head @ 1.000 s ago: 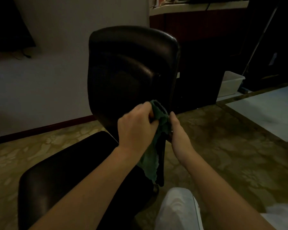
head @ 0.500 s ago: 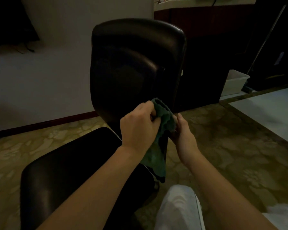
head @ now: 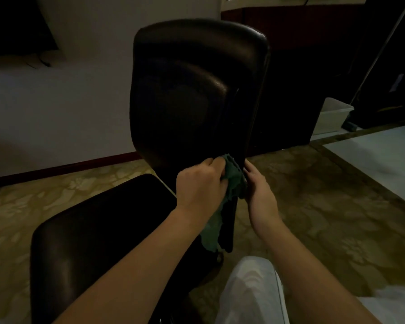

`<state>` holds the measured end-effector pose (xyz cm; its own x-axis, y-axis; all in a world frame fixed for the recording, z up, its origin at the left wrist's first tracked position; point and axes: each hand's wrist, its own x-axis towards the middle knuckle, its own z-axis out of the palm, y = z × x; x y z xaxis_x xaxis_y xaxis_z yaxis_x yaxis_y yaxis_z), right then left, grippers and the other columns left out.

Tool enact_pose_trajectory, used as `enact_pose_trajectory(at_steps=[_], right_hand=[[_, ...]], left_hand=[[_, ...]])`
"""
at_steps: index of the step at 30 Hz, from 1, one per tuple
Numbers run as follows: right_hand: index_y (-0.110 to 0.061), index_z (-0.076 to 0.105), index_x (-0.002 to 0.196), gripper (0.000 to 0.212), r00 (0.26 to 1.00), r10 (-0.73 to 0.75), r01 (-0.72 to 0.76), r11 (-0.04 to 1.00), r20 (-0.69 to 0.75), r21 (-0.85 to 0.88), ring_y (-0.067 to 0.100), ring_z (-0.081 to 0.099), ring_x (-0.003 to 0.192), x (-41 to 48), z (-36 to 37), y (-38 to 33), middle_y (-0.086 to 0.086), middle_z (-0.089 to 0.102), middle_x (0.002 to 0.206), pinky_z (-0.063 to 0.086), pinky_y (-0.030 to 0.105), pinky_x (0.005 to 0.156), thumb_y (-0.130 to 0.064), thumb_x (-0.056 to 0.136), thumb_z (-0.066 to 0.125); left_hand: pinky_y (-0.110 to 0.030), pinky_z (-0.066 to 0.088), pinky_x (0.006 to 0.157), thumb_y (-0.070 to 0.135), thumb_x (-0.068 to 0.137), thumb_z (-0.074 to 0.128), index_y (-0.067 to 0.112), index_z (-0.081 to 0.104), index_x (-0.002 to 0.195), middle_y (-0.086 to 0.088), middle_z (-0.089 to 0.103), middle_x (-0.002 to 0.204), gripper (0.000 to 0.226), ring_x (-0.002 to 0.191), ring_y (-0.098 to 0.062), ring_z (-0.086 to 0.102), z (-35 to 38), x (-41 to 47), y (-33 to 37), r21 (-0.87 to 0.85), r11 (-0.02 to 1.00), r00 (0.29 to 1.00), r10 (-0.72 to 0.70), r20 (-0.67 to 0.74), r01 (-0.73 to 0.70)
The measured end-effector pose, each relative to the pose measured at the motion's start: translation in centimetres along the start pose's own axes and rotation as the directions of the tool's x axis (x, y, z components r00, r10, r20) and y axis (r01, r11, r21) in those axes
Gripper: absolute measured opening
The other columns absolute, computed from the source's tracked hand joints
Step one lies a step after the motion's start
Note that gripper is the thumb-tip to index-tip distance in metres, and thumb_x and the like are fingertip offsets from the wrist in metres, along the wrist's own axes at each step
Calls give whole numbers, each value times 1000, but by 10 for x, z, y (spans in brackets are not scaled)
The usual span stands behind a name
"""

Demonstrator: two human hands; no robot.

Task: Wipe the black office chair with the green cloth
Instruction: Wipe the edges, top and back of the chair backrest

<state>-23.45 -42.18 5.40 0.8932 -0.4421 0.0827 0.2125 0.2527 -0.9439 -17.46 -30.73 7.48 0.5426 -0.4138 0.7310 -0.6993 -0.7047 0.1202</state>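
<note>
One black office chair (head: 197, 90), glossy, dimly lit, is seen centre-frame, backrest upright. One green cloth (head: 234, 181), crumpled, is bunched over the backrest's edge at five o'clock, tail hanging. Two hands are counted: the left hand (head: 199, 188) is clenched round the cloth from nine o'clock; the right hand (head: 260, 192) is set against it at three o'clock, grasp not discernible.

No text, label, brand, number or sign can be read on anything in this dim view.
</note>
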Motion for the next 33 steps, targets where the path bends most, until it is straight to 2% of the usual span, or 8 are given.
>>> enact_pose_trajectory(at_steps=[4,7,9,14,18,22,27,33], right_hand=[[-26,43,137,41,983,-149,130,978,-110,-162,-8,58,100,-13,4,-3,-12,53,122,49,12,76,-9,100,41],[-18,51,112,24,742,-668,468,585,-66,-662,7,51,95,-27,3,4,-9,47,103,44,23,80,-19,89,58],[-17,55,98,15,709,-697,532,425,110,-732,9,49,78,-32,10,12,-6,50,90,40,23,66,-25,87,60],[-25,47,133,54,883,-460,351,508,96,-787,8,60,96,-27,20,34,-9,59,118,52,31,71,-44,87,66],[-26,35,145,68,871,-492,288,494,9,-821,17,58,111,-23,37,32,-3,50,138,55,39,76,-55,87,56],[-27,36,145,62,850,-521,236,509,-77,-828,19,62,100,-15,52,28,-2,51,138,52,34,65,-55,91,46],[-22,50,139,47,820,-559,235,524,-123,-819,18,64,87,-13,53,31,-1,61,121,41,23,59,-40,95,46],[-24,41,146,56,840,-527,240,571,-127,-785,23,64,103,-11,44,24,2,56,136,55,40,76,-41,93,50]], left_hand=[[-26,39,52,31,78,76,22,58,78,7,61,71,20,62,-18,62,-12,15,8,-92,983,986,-158,46,161],[-32,49,60,35,81,73,23,57,80,8,61,75,20,70,-18,63,-17,21,9,-119,968,971,-209,117,223],[-34,50,67,35,81,73,25,57,82,9,63,78,19,75,-17,63,-20,25,10,-156,945,949,-262,175,289],[-36,56,70,33,79,75,28,58,80,13,61,72,18,71,-8,61,-30,31,8,-317,863,912,-321,254,392],[-35,58,72,35,79,77,27,62,83,12,64,76,17,74,-5,63,-41,41,3,-415,815,902,-281,326,404],[-29,58,75,37,83,77,27,70,93,14,66,80,16,75,-1,63,-50,48,-3,-467,820,910,-146,388,331],[-24,54,77,29,90,70,22,70,99,11,64,93,11,80,-3,61,-53,74,-24,-495,866,997,-68,28,73],[-43,40,109,48,81,72,31,54,134,9,47,141,58,131,-14,43,-46,115,-46,-398,914,987,124,99,-75]])
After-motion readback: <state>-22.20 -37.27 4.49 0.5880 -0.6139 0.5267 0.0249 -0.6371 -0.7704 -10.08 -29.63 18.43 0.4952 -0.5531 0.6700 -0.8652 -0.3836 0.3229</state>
